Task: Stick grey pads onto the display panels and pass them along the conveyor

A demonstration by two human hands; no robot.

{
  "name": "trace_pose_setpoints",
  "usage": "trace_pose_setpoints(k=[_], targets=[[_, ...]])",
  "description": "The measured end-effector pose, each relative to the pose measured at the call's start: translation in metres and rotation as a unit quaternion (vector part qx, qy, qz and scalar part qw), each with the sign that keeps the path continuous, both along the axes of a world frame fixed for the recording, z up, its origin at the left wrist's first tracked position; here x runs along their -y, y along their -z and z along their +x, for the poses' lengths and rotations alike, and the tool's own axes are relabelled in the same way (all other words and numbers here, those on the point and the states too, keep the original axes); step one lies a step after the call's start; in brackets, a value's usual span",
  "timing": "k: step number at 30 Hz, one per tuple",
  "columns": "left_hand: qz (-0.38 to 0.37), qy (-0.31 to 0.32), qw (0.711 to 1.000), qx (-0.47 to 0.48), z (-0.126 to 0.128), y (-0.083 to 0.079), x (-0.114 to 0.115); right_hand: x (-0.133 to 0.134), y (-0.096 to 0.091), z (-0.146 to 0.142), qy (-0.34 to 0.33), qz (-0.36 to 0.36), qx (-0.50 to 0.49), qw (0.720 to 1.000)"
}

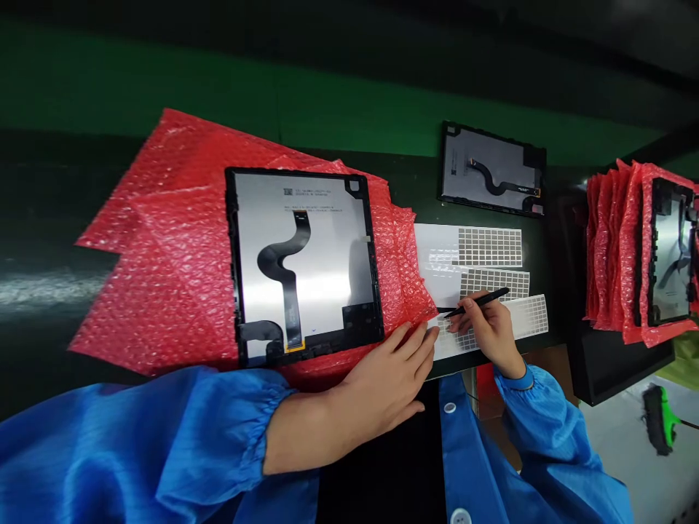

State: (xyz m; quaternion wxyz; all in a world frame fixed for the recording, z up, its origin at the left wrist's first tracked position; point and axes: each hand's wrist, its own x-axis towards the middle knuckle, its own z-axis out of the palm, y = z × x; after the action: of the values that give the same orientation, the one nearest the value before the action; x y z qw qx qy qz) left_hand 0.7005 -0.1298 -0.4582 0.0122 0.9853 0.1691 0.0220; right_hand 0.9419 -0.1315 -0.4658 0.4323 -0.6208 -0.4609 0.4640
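Observation:
My right hand (490,331) pinches slim black tweezers (491,296), their tips down at a white sticker sheet (529,314) with a grid of small labels. My left hand (390,378) lies with fingers stretched out over the near right edge of the red bubble wrap (180,291), its fingertips by the same sheet. On the wrap left of that hand rests a display panel (328,291) in a black frame, silvery back up, with a curved black ribbon cable (273,260) across it. Further sticker sheets (490,246) lie beyond my right hand.
A second framed display panel (491,171) lies at the back of the dark green table (44,291). To the right, several red bubble-wrap pieces (614,247) stand upright with a framed panel (674,251) among them. A green-handled brush (663,418) is lower right.

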Motion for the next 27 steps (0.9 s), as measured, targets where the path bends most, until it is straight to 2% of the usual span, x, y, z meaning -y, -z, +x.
trace_pose_setpoints(k=[3, 7, 9, 11, 14, 16, 19, 22, 27], targets=[[-0.012, 0.007, 0.999, 0.047, -0.004, -0.011, -0.002, -0.003, -0.008, -0.002, 0.027, -0.001, -0.026, 0.999], [-0.015, 0.015, 0.993, 0.115, -0.032, -0.049, -0.009, -0.014, -0.030, -0.017, 0.052, 0.028, -0.048, 0.997], [-0.014, -0.023, 0.994, 0.110, -0.053, -0.067, -0.018, -0.028, -0.043, -0.034, 0.049, 0.050, -0.061, 0.996], [0.005, -0.091, 0.993, 0.081, -0.074, -0.075, -0.031, -0.047, -0.057, -0.060, 0.029, 0.068, -0.074, 0.994], [0.035, -0.183, 0.982, 0.030, -0.099, -0.069, -0.056, -0.080, -0.073, -0.110, -0.023, 0.079, -0.079, 0.993], [0.027, -0.206, 0.978, 0.008, -0.108, -0.061, -0.069, -0.102, -0.079, -0.145, -0.060, 0.077, -0.074, 0.992], [0.009, -0.209, 0.978, 0.007, -0.114, -0.053, -0.081, -0.129, -0.077, -0.187, -0.105, 0.066, -0.075, 0.989], [-0.003, -0.206, 0.978, 0.023, -0.116, -0.053, -0.085, -0.148, -0.069, -0.208, -0.115, 0.059, -0.071, 0.989], [-0.006, -0.193, 0.981, 0.029, -0.118, -0.050, -0.086, -0.159, -0.060, -0.212, -0.125, 0.039, -0.029, 0.991]])
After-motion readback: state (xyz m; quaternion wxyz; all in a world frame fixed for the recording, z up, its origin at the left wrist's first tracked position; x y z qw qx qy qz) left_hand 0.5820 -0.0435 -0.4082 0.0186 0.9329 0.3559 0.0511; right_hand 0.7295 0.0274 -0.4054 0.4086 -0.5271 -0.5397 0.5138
